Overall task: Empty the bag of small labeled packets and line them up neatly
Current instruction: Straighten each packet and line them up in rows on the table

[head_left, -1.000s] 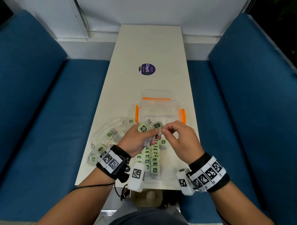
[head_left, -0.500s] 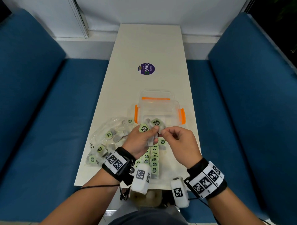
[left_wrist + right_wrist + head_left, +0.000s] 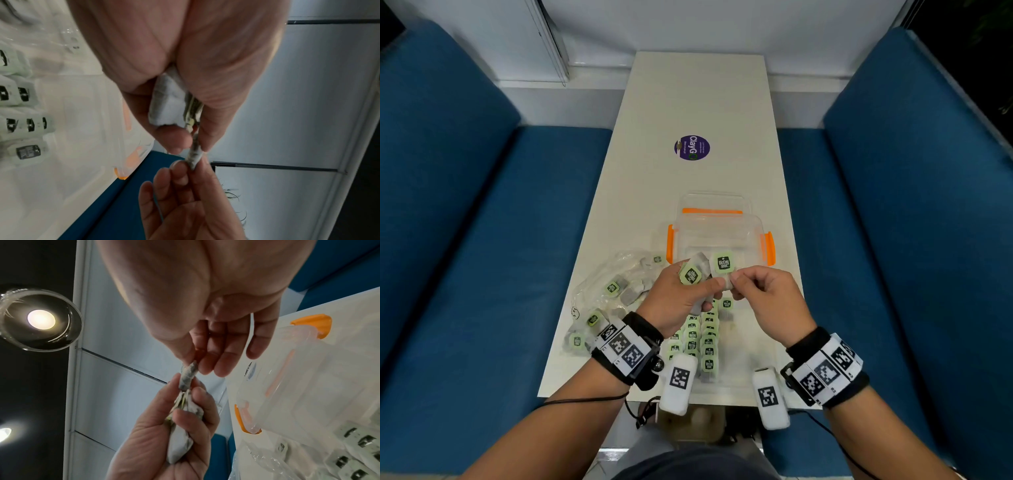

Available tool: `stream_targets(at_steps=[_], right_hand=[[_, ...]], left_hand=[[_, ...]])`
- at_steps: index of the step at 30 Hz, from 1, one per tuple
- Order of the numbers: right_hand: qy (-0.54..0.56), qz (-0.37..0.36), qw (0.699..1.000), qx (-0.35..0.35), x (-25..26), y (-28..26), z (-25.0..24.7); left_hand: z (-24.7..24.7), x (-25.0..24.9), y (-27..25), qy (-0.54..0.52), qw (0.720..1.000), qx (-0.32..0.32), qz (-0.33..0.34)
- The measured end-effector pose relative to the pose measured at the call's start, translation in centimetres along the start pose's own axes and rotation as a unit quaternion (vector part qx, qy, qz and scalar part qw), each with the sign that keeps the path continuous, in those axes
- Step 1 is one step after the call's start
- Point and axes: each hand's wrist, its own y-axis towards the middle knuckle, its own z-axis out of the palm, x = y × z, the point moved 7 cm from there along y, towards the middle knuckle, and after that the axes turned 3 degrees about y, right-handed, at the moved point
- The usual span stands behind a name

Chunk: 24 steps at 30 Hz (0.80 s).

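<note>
on the white table (image 3: pixel 698 102) between blue benches (image 3: pixel 893 240), left hand (image 3: pixel 674 301) grips packets (image 3: pixel 690 275); right hand (image 3: pixel 767 298) pinches one.

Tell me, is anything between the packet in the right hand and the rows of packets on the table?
Yes. The left hand, gripping a bunch of packets, hovers over the far end of the rows. The right hand pinches one packet above them.

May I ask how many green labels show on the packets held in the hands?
2. The left label lies against the left hand; the right label tops the packet that the right hand pinches. More packets may be hidden in the left palm.
</note>
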Motion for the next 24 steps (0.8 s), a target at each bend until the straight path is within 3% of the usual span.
stream_targets(at_steps=[4, 7, 13, 18, 24], right_hand=[[0.009, 0.001, 1.000, 0.016, 0.2, 0.0, 0.3], [-0.038, -0.021, 0.998, 0.037, 0.3, 0.2, 0.4], [-0.023, -0.003, 1.000, -0.013, -0.4, 1.0, -0.3], [-0.054, 0.008, 0.996, 0.075, -1.8, 0.7, 0.3], [-0.044, 0.102, 0.994, -0.004, -7.6, 2.4, -1.4]], left_hand=[[-0.3, -0.3, 0.1, 0.075, 0.997, 0.004, 0.002], [0.1, -0.9, 0.0, 0.143, 0.988, 0.041, 0.029], [0.6, -0.8, 0.1, 0.141, 0.988, 0.060, 0.034], [0.4, -0.3, 0.5, 0.144, 0.986, 0.071, 0.035], [-1.8, 3.3, 1.2, 0.042, 0.994, 0.006, -0.103]])
